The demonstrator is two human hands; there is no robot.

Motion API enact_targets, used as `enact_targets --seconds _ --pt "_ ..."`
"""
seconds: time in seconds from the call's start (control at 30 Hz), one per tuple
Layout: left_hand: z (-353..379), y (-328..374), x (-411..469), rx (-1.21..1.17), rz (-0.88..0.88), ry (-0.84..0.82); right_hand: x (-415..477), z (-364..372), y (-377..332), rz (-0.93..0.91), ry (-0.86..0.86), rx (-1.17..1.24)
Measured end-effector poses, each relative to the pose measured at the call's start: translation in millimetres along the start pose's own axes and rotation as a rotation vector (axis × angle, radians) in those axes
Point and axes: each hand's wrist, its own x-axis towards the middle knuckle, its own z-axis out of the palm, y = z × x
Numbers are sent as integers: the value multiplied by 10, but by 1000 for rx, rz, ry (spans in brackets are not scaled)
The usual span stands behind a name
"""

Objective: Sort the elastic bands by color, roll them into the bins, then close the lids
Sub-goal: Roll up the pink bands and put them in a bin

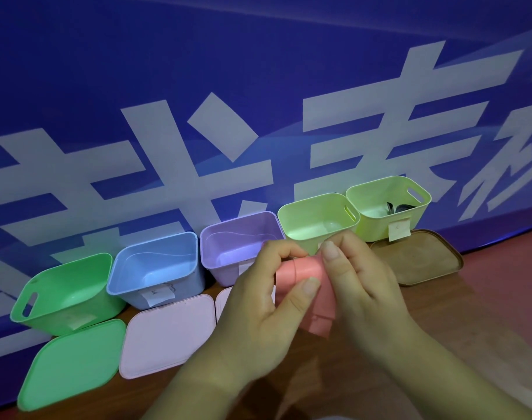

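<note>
Both hands are raised over the middle of the tabletop [486, 298], working one pink elastic band [301, 269] between them. The left hand [258, 301] has its fingers curled over the rolled end, thumb pressed on the front. The right hand [367, 286] pinches the same roll from the other side, and the loose tail hangs below. Along the far edge, against a blue banner [137, 86], five open bins stand in a row: a green bin [64, 286], blue bin [155, 268], purple bin [228, 237], pale green bin [313, 213] and, towards the right, a yellow-green bin [376, 219] holding dark rolled bands [398, 206]. A green lid [73, 362], pink lid [167, 331] and brown lid [416, 259] lie flat before them.
</note>
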Motion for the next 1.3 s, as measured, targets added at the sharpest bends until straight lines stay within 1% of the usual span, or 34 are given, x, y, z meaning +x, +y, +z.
enact_targets --seconds 0.17,0.37,0.53,0.67,0.8,0.87,0.93,0.97,1.03,1.07,1.17,1.23,1.3 --pt "16 -17 -9 -79 -42 43 -5 -8 -7 -16 -30 -17" --pt "47 0 4 -158 -90 120 -61 -17 3 -131 -28 -64" --pt "70 46 23 -269 -139 138 -90 -15 20 -173 -38 -62" --pt "71 41 27 -216 -122 125 -100 -13 13 -174 -19 -50" --pt "39 19 7 -156 -92 111 -103 -6 5 -103 -22 2" --pt "11 21 -5 -121 -77 103 -95 2 -28 -21 -49 92" --pt "-12 29 -15 -74 -56 82 -79 -5 -50 53 -42 201" --pt "-22 30 -21 -49 -41 69 -66 -11 -43 60 -31 215" --pt "-37 39 -31 -11 -9 49 -41 -22 -71 37 -33 162" --pt "-44 44 -35 -11 1 40 -37 -23 -69 45 -27 170" --pt "-51 58 -31 -73 -9 13 -13 -37 -118 139 -27 293" --pt "-53 47 -24 -82 -20 23 1 -36 -110 153 -60 273" --pt "-54 29 -18 -62 -19 44 12 -41 -82 101 -101 152"
